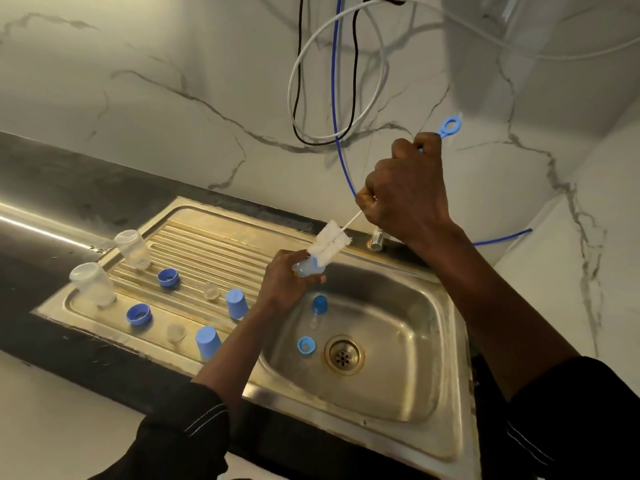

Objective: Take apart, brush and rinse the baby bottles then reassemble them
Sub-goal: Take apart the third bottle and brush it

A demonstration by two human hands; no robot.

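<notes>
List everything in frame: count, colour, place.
bottles: 2, clear, upside down at the drainboard's left edge
screw rings: 3, blue, two on the drainboard, one in the basin by the drain
caps: 3, blue, two on the drainboard, one in the basin
nipples: 2 plainly seen, clear, on the drainboard
bottle brush: 1, white bristles, blue loop end, above the basin
small part: 1, pale blue, at the bristles; type unclear
sink: 1, steel, set in a dark counter
cables: several, white, black, blue, on the marble wall
left hand: holds the small part
right hand: fingers grip the bottle brush handle
</notes>
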